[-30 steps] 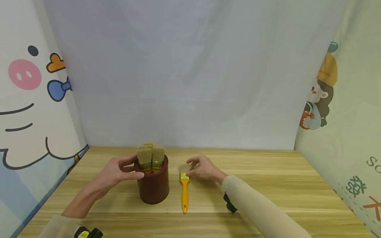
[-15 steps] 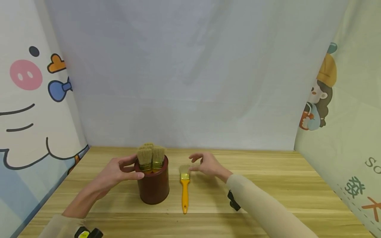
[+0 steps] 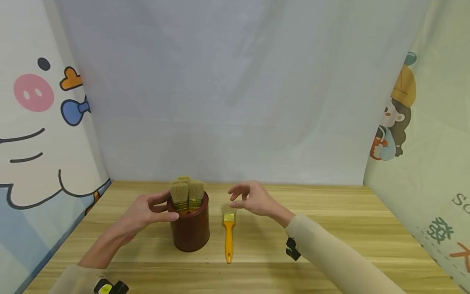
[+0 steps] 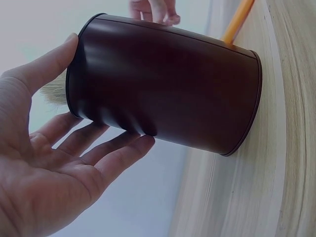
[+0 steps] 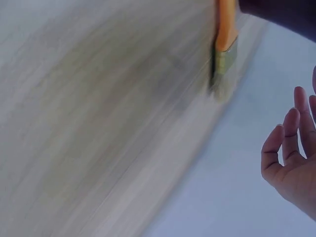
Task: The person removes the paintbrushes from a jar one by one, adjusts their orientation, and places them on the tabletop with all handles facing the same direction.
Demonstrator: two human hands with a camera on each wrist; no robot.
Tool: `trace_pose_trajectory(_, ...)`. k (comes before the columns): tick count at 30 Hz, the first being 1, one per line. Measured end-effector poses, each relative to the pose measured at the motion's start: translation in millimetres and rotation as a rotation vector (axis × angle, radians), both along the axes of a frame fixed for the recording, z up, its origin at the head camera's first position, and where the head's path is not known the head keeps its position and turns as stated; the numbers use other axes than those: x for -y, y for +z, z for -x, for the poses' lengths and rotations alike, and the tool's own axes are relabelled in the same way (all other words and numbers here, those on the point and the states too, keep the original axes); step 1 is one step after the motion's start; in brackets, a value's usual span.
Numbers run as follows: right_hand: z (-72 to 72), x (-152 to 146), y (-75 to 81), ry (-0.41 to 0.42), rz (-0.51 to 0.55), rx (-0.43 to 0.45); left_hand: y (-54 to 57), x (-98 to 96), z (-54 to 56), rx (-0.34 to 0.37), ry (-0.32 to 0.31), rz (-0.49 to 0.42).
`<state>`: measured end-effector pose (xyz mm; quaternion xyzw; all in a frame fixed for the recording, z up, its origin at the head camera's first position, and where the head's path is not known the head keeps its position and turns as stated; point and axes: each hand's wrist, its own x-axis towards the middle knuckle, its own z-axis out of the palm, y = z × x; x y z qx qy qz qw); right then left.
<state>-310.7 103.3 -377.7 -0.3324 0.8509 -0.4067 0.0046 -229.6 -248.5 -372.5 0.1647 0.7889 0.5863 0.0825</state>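
Note:
My left hand (image 3: 141,212) holds a dark reddish-brown round pot (image 3: 190,233) near its top, thumb at the rim and fingertips along the side, as the left wrist view shows. Several paintbrushes (image 3: 179,195) stand in the pot with their pale bristles up; their handles are mostly hidden inside. To the right of the pot, a loose paintbrush (image 3: 229,239) with a yellow-orange handle lies on the table, bristles away from me. Above those bristles hovers my right hand (image 3: 255,199), its fingers loosely bent and nothing in them. The right wrist view shows its fingers (image 5: 291,143) apart from the brush.
A wood-grain table (image 3: 330,232) carries everything. Behind it hangs a pale grey cloth (image 3: 235,102). Printed cloths stand at the sides, one with a cartoon pig snout (image 3: 34,92) at left, one with a cartoon figure (image 3: 394,118) at right.
My right hand has lifted away from the loose paintbrush's metal band and now sits higher above the bristles. That brush and my left hand on the pot stay in place.

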Motion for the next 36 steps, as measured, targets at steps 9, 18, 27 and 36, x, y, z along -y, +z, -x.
trace_pose_trajectory(9, -16.7, 5.6, 14.0, 0.024, 0.046, -0.033, -0.1, -1.5, 1.3, -0.003, 0.002, -0.003)
trace_pose_trajectory(18, -28.0, 26.0, 26.4, 0.004, 0.102, -0.036, 1.5, -2.1, 1.8, 0.002, 0.002, -0.005)
trace_pose_trajectory(27, -33.7, 52.3, 32.7, 0.001, 0.139, -0.013, -2.1, -1.8, 1.9, 0.001, 0.012, -0.005)
trace_pose_trajectory(36, -32.0, 71.1, 32.5, -0.017, 0.142, -0.068, -2.5, -1.6, 2.1, -0.007, -0.003, -0.015)
